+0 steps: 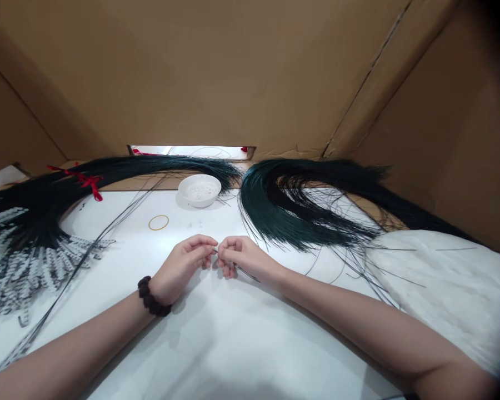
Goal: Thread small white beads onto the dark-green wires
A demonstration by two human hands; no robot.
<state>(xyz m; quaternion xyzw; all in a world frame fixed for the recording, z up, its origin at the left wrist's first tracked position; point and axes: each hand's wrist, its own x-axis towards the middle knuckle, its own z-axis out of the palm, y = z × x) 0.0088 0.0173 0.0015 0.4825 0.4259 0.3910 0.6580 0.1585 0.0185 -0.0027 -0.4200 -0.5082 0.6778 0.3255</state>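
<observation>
Both hands pinching one thin dark strand, mid-table.
Left hand [191,258]: thumb and forefinger closed on the strand [248,274], black band [150,300] on wrist. Right hand [242,255]: thumb and forefinger gripping it just beside; a tail runs out under that palm. Tip detail between the fingers too small to read. Strand sits just above the white table [233,350], near side of the bowl [200,186], which is white with small pale bits inside. Yellow ring [159,216] lies flat, left of bowl. Left bundle [150,163]: dark, red ribbon [90,181] around it, black-and-white pieces [37,278] at its near end. Right bundle [254,205]: dark, curved, beyond right hand. White bag [445,272] far right. Cardboard [233,72] wall behind.
</observation>
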